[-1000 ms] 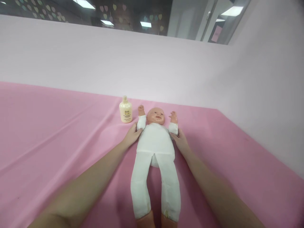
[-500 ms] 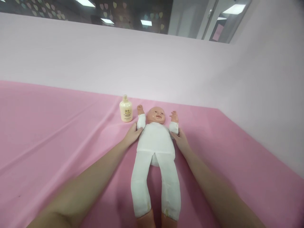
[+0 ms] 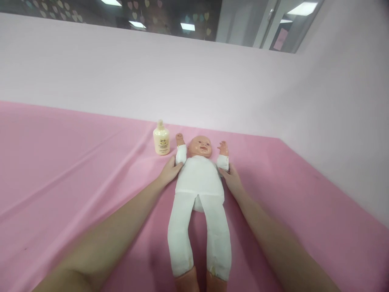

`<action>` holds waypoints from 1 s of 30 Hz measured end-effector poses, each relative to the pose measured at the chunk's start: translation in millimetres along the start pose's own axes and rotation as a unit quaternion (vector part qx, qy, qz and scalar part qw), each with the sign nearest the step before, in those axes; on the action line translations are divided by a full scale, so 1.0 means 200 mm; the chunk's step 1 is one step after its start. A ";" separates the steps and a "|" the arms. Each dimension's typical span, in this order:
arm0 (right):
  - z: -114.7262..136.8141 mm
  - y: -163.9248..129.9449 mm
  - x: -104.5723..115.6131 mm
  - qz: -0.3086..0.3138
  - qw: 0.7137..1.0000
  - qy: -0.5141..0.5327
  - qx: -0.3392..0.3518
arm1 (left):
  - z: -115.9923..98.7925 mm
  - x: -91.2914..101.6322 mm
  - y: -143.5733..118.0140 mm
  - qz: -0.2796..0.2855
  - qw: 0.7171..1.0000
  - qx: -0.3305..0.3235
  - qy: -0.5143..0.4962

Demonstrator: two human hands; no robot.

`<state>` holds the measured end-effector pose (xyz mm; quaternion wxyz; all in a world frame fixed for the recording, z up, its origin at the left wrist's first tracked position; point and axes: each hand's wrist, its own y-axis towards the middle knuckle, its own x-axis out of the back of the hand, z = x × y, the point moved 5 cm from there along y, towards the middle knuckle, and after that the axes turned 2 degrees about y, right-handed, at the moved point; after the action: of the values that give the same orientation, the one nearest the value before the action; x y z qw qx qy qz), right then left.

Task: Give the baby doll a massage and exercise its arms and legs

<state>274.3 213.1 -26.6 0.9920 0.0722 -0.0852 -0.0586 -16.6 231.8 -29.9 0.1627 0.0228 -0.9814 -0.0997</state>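
The doll (image 3: 199, 182) lies on its back on the worktop (image 3: 304, 194) in front of you, its head near the far edge and its feet pointing toward you, cut off by the bottom of your view. A pale wall (image 3: 152, 77) rises behind the far edge and along the right edge, meeting at the far right corner. Set in the far wall is a dark window (image 3: 170, 18) with heart shapes and bright light panels showing in it. Pink cloth (image 3: 75, 162) covers the worktop, creased to the left of the doll.

The doll has a white cloth body, white legs (image 3: 180, 239) lying slightly apart, and both arms raised beside its head (image 3: 200, 147). Your bare forearms reach in along either side of it.

Your left hand (image 3: 170, 170) is curled partway round one upper arm, thumb in front on the white sleeve, the other fingers mostly hidden behind. Your right hand (image 3: 232, 178) holds the other arm the same way; how firmly either grips, you cannot tell.

A cream bottle (image 3: 162, 138) stands upright near the far edge, just beyond your left hand, with small black print on its front.
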 end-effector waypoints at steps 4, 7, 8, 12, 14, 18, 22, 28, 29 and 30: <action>0.01 -0.01 -0.01 0.004 1.000 0.004 0.002 | 0.01 0.00 0.00 -0.004 1.000 -0.005 -0.002; 0.02 -0.01 0.00 0.003 1.000 0.001 0.002 | 0.01 0.00 0.00 -0.001 1.000 -0.004 -0.003; 0.02 -0.01 0.00 0.002 1.000 0.000 0.002 | 0.01 0.00 0.00 -0.001 1.000 -0.003 -0.004; 0.00 0.00 0.00 0.005 1.000 0.007 0.009 | 0.00 0.00 0.00 0.005 1.000 0.000 -0.011; -0.01 0.01 0.00 0.004 1.000 0.011 0.009 | 0.00 0.00 -0.01 0.005 1.000 -0.003 -0.012; -0.04 0.02 0.00 0.000 1.000 0.013 0.013 | 0.01 0.00 0.00 0.000 1.000 0.002 -0.004; -0.05 0.02 0.00 0.008 0.999 0.023 0.023 | 0.01 0.00 0.01 -0.002 1.000 0.003 -0.003; -0.04 0.02 0.00 0.007 0.999 0.023 0.028 | 0.02 0.00 0.00 0.008 1.000 0.003 -0.009; -0.03 0.02 0.00 0.008 0.999 0.023 0.030 | 0.02 0.00 0.00 0.008 1.000 0.002 -0.009; -0.03 0.02 0.00 0.008 0.999 0.024 0.032 | 0.02 0.00 0.01 0.007 1.000 0.002 -0.010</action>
<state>275.8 217.6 -32.0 0.9914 0.1042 -0.0636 -0.0462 -17.8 233.6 -33.8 0.1539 0.0149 -0.9832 -0.0965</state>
